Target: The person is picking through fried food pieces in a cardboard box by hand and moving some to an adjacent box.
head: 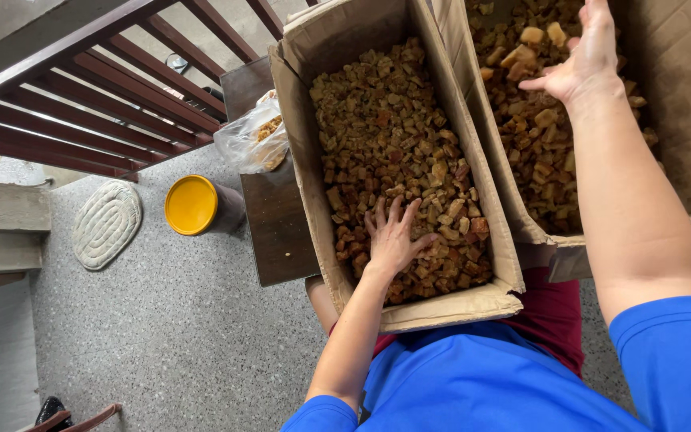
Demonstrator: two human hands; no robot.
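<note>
Cardboard boxes are seen side by side on the lap of a person in a blue shirt, both filled with small brown, crusty cubes. The left hand (392,240) is laid flat, fingers spread wide, on the cubes (393,136) at the 6 o'clock end of the left box (301,172); nothing is clasped in it, only the top layer is touched. The right hand (579,60) is held open over the right box (685,104), toward its 12 o'clock end, palm turned down and fingers loosely extended above the paler cubes (533,136) there; whether any pieces are touched by it cannot be told, and no piece is seen gripped.

At 9 o'clock from the left box a dark wooden surface (277,220) is found, and on it a clear plastic bag (253,136) holding a few more pieces. Further toward 9 o'clock a round container with a yellow lid (191,205) is set on the speckled floor (169,336), with a pale oval mat (106,223) beyond it. Dark red railings (97,88) are seen at 10 o'clock.
</note>
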